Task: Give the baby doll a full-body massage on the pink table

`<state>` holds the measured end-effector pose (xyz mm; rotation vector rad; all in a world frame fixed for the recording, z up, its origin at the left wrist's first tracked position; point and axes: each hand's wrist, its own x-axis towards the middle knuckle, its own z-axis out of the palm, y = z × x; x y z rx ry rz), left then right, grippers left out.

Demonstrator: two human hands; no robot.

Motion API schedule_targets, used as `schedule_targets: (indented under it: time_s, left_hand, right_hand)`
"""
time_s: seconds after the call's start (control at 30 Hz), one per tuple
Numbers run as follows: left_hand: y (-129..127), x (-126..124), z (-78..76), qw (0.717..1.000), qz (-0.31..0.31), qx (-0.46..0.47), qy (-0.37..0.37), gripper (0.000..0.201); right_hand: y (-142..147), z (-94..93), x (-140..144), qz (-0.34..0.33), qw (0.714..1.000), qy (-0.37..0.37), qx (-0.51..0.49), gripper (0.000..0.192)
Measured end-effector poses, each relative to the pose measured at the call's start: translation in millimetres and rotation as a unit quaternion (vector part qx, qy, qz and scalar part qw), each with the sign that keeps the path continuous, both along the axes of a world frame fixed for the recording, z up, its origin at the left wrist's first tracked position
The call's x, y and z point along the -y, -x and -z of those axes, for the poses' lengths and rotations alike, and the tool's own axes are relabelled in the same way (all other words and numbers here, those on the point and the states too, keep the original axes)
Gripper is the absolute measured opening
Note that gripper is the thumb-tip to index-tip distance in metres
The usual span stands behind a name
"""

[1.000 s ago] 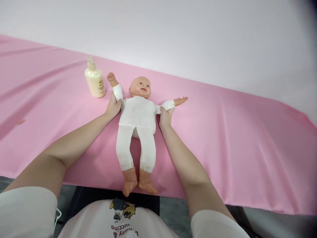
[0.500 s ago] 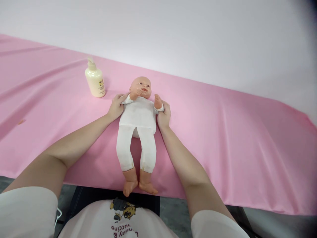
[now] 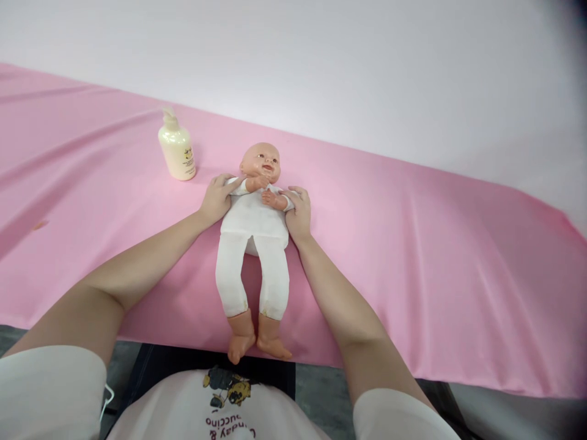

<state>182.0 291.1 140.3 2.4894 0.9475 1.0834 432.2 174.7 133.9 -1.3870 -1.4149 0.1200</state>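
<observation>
A baby doll (image 3: 255, 214) in a white cloth suit lies on its back, head away from me and feet at the table's near edge. My left hand (image 3: 219, 198) is closed around the doll's arm on the left side, fingers over the sleeve. On the other side my right hand (image 3: 299, 211) grips the doll's other arm near the elbow. Both doll forearms are folded across the chest, with the little hands close together below the chin. My fingertips beneath the arms are partly hidden.
A cream pump bottle (image 3: 177, 150) with a small printed picture stands upright left of the doll's head. Pink cloth (image 3: 367, 244) with soft creases covers the table. Behind it rises a plain white wall (image 3: 348, 73).
My hands have pressed the doll's arms inward. Its forearms, raised and apart before, now lie across the chest. The doll's body and the bottle have stayed in place.
</observation>
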Motion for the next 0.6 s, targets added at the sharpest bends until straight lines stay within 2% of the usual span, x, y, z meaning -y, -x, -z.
schedule_targets:
  time_s: [0.4,0.6]
  left_hand:
    - [0.9,4.5,-4.5,1.0,0.009,-0.02,-0.012,0.065]
    - [0.4,2.3,-1.9,1.0,-0.002,-0.003,0.009,0.072]
  right_hand:
    - [-0.5,0.3,-1.0,-0.005,1.0,-0.002,0.004,0.039]
    - [1.5,-3.2,-1.8,0.006,0.998,0.0,-0.066,0.036]
